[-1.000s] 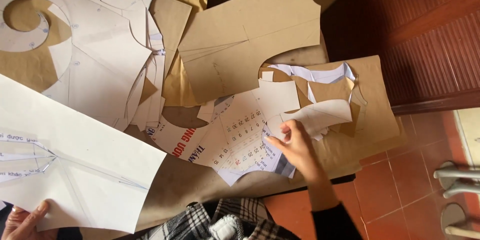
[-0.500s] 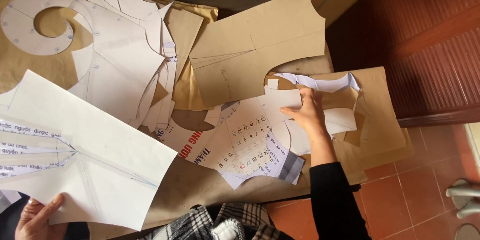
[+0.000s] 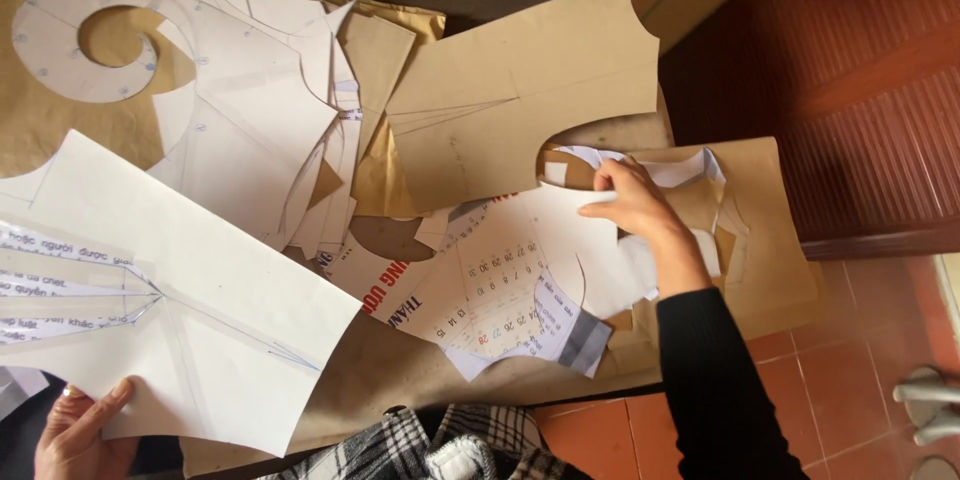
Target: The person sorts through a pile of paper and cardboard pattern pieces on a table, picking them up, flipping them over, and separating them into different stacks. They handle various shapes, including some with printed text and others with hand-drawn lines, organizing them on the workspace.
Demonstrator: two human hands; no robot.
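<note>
- Left hand [image 3: 82, 430] grips one big white paper sheet [image 3: 170, 300] at its bottom edge.
- Right hand [image 3: 635, 205], fingers curled, pinches one white paper scrap [image 3: 565, 215] among several loose ones.
- One brown paper cutout [image 3: 520, 100] lies just above.

Left hand [image 3: 80, 430] cut by bottom edge; grip unclear.

Soft daylight fills the scene, even and fairly bright; the white paper pattern piece [image 3: 180, 310] at lower left catches the most light and looks nearly washed out, though its faint lines remain readable; the brown paper [image 3: 520, 100] sits in mild tones with only thin, soft shadows under overlapping sheets; the top edge and the dark wooden door [image 3: 860, 90] fall dim; focus is reasonably sharp in the centre, slightly softer toward the corners.
</note>
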